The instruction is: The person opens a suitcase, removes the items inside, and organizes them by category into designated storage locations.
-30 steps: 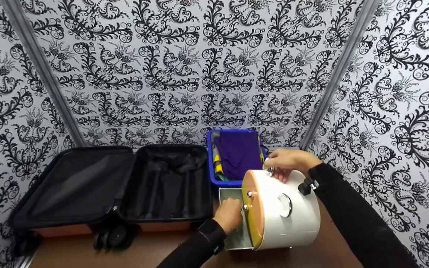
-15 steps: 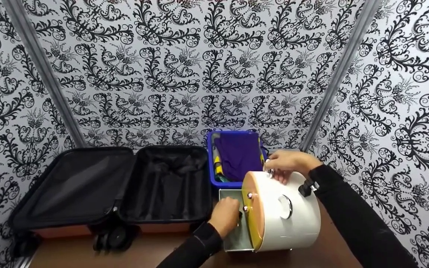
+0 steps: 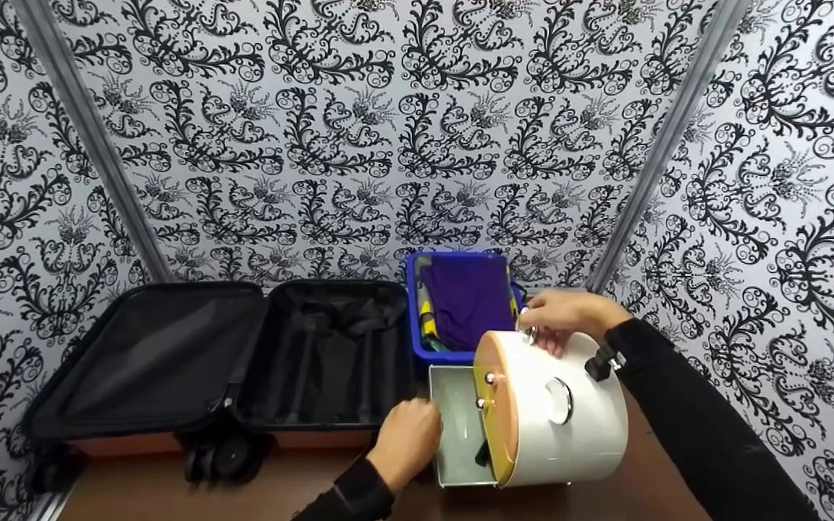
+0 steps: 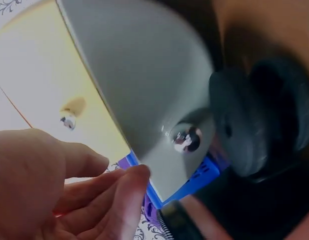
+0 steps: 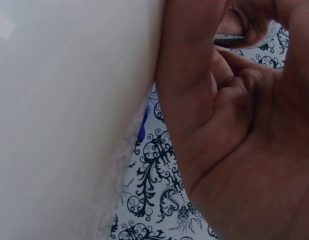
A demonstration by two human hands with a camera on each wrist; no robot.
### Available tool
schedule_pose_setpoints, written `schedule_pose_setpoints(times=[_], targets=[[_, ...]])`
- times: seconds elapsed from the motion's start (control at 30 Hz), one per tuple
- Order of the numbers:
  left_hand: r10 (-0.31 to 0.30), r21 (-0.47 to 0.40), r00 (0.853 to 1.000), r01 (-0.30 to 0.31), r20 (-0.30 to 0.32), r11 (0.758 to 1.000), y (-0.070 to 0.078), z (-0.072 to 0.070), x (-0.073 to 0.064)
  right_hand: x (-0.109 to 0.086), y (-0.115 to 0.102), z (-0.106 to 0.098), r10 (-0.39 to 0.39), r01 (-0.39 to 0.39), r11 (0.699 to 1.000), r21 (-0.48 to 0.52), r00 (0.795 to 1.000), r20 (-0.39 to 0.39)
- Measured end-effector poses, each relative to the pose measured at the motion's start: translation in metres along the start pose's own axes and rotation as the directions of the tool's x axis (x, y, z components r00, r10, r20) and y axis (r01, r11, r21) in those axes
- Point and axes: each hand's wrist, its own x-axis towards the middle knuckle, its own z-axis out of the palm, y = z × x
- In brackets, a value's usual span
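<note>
A white drum-shaped storage box (image 3: 576, 427) has an amber see-through front with two silver knobs. A grey drawer (image 3: 453, 427) is pulled out of its front, and a small black object (image 3: 483, 454) lies inside, partly covered by the amber panel. My right hand (image 3: 562, 318) grips the handle on top; the right wrist view shows its fingers bent beside the white wall. My left hand (image 3: 408, 438) is at the drawer's front, holding nothing. In the left wrist view its loosely bent fingers lie close to the drawer front's edge, left of a silver knob (image 4: 185, 139).
An opened black-lined suitcase (image 3: 326, 354) lies to the left, its wheels (image 3: 225, 459) toward me. Behind the box stands a blue basket (image 3: 413, 311) with folded purple cloth (image 3: 468, 300). All rest on a brown table (image 3: 243, 496) against patterned walls.
My left hand has come out of the drawer, moving left and toward me. The black object that was at its fingers now lies in the drawer. My right hand keeps its grip.
</note>
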Motion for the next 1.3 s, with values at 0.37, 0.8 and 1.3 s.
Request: schedule_pose_setpoints(times=[0.37, 0.8, 1.3], targets=[[-0.067, -0.079, 0.992, 0.076, 0.109, 0.994, -0.010, 0.020, -0.027, -0.002, 0.000, -0.001, 0.013, -0.013, 1.000, 0.000, 1.000, -0.007], [-0.064, -0.156, 0.994, 0.077, 0.092, 0.985, 0.004, 0.038, -0.024, -0.003, 0.005, -0.002, 0.002, -0.002, 1.000, 0.002, 1.000, 0.011], [0.011, -0.150, 0.995, 0.003, 0.095, 0.989, 0.038, 0.057, -0.001, 0.001, 0.003, -0.001, -0.016, 0.016, 1.000, -0.011, 1.000, 0.012]])
